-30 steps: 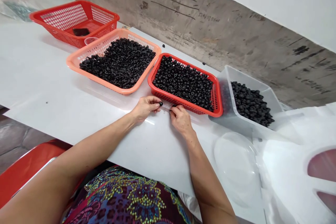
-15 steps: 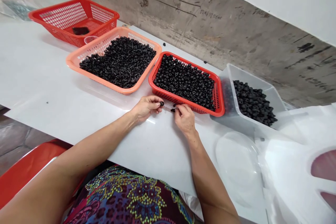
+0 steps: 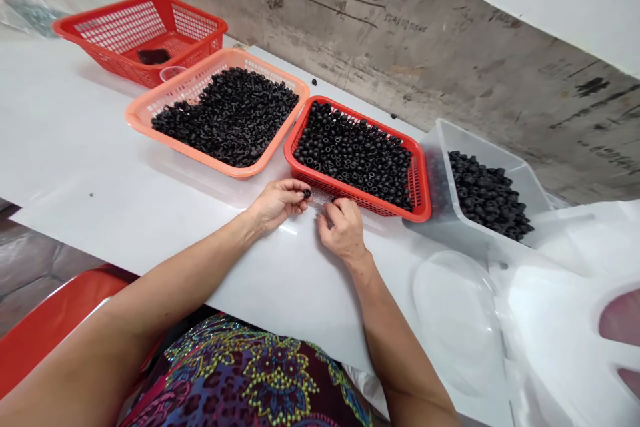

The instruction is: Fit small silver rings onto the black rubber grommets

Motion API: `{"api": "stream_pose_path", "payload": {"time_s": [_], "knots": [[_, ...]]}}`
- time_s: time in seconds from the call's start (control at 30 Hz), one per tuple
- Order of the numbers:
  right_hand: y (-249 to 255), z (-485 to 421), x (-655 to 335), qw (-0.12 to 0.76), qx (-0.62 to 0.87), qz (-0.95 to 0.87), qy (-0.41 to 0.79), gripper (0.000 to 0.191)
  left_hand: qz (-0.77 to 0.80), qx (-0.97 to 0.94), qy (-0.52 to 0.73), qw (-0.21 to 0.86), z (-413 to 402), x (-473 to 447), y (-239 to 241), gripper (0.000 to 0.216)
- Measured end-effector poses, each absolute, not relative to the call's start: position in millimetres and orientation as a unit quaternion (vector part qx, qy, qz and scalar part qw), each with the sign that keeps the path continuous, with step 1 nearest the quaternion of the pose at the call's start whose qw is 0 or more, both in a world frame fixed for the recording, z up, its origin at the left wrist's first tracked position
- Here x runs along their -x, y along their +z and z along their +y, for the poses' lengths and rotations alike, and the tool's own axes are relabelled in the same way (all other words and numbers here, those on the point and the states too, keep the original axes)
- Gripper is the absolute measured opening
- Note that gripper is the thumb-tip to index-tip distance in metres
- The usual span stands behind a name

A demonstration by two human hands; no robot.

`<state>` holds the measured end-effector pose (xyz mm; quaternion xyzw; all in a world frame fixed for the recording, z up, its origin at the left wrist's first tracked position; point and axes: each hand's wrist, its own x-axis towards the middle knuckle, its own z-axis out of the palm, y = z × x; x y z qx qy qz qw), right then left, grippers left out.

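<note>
My left hand (image 3: 276,203) rests on the white table (image 3: 90,160) and pinches a small black ring-shaped part (image 3: 307,194) between thumb and fingertips. My right hand (image 3: 341,228) lies just right of it, fingers curled shut on something small I cannot make out. Both hands sit right in front of the red basket (image 3: 420,213), which is full of round black parts. Left of it stands an orange basket (image 3: 135,121) heaped with black parts. A clear plastic bin (image 3: 440,140) at the right also holds black parts.
A second red basket (image 3: 65,30), almost empty, stands at the far left back. A clear plastic lid (image 3: 457,317) and white plastic sheeting (image 3: 560,320) lie at the right. A red chair (image 3: 45,333) is by my left arm. A rough concrete wall (image 3: 450,60) runs behind the table.
My right hand has drawn a little left, closer to my left hand, and its fingers have curled tighter. My left hand has kept its pinch on the black part.
</note>
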<state>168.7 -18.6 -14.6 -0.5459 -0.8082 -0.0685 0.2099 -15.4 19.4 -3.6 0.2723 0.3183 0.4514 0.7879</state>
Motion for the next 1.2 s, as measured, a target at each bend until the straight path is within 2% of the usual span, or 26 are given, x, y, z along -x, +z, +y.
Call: {"api": "stream_pose_path", "payload": {"time_s": [0.23,0.43,0.57,0.67,0.73,0.87,1.2], "knots": [[-19.6,-19.3,-160.2,0.143,0.555,-0.815,-0.087,0.023,0.325,-0.267,0.451,0.788,19.5,15.1,-2.2,0.019],[-28.6,-18.3,-159.5,0.146,0.566,-0.805,-0.105,0.024,0.334,-0.264,0.446,0.787,18.6,12.6,-4.3,0.022],[-22.9,-19.6,-160.0,0.233,0.571,-0.785,-0.053,0.021,0.339,-0.261,0.452,0.783,17.6,11.6,-3.6,0.024],[-9.2,-22.8,-158.4,0.356,0.557,-0.744,0.097,0.015,0.334,-0.264,0.451,0.785,16.0,11.1,-2.6,0.024],[0.7,-25.5,-156.0,0.404,0.54,-0.711,0.198,0.013,0.326,-0.269,0.448,0.788,14.6,10.3,-3.3,0.023],[11.1,-28.3,-152.8,0.423,0.519,-0.69,0.274,0.014,0.316,-0.282,0.433,0.796,11.4,8.1,-6.6,0.024],[12.1,-26.5,-156.7,0.418,0.524,-0.685,0.287,0.016,0.344,-0.352,0.41,0.768,8.9,6.9,-4.4,0.023]]}}
